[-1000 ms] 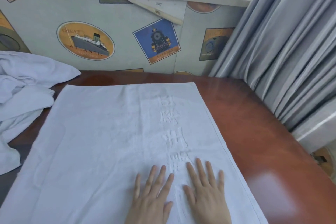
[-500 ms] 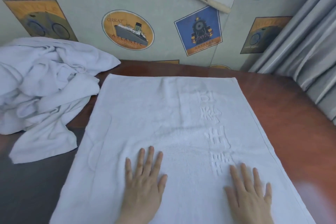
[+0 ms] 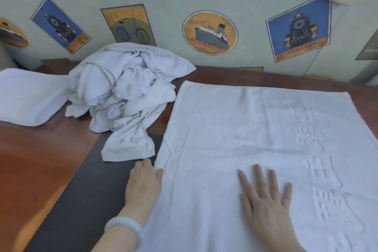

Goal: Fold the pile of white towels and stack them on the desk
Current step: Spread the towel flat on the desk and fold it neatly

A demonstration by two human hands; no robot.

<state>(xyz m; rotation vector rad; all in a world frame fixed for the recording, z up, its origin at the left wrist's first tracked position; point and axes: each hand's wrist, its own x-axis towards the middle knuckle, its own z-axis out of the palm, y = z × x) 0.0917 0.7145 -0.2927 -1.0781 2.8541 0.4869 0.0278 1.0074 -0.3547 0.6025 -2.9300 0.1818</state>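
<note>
A white towel (image 3: 255,133) with raised lettering lies spread flat on the reddish wooden desk (image 3: 36,159). My right hand (image 3: 266,204) presses flat on its near middle, fingers straight and spread. My left hand (image 3: 143,186) is at the towel's left edge, thumb on top of the cloth and fingers curled at the edge, pinching it. A crumpled pile of white towels (image 3: 126,92) sits to the left of the spread towel, one end trailing toward my left hand. A folded white towel (image 3: 26,96) lies at the far left.
A dark strip (image 3: 86,200) runs across the desk under my left forearm. A wall with ship, train and bicycle pictures (image 3: 209,32) stands along the desk's far edge. A pale bangle (image 3: 126,227) is on my left wrist.
The view has swung left, bringing the pile and folded towel into sight. My left hand slid off the towel's middle to its left edge. My right hand moved left toward the middle.
</note>
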